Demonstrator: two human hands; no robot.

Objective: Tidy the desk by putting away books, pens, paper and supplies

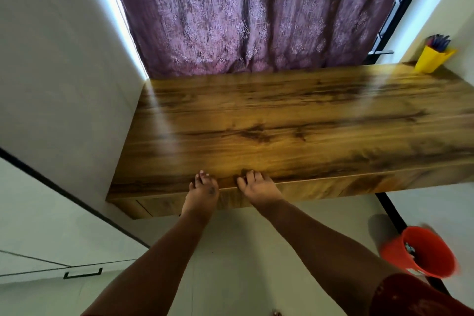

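Note:
A wooden desk (295,120) with a dark grain fills the middle of the head view. At its far right corner stands a yellow pen holder (433,59) with several pens (438,42) sticking out of it. My left hand (202,190) and my right hand (256,187) both rest on the desk's front edge, side by side and a little apart. The fingers of each lie on the desk top and hold nothing.
A purple patterned curtain (256,13) hangs behind the desk. White cabinet fronts with a black handle (83,273) stand on the left. An orange bucket (420,251) sits on the floor at the lower right, under the desk's right end.

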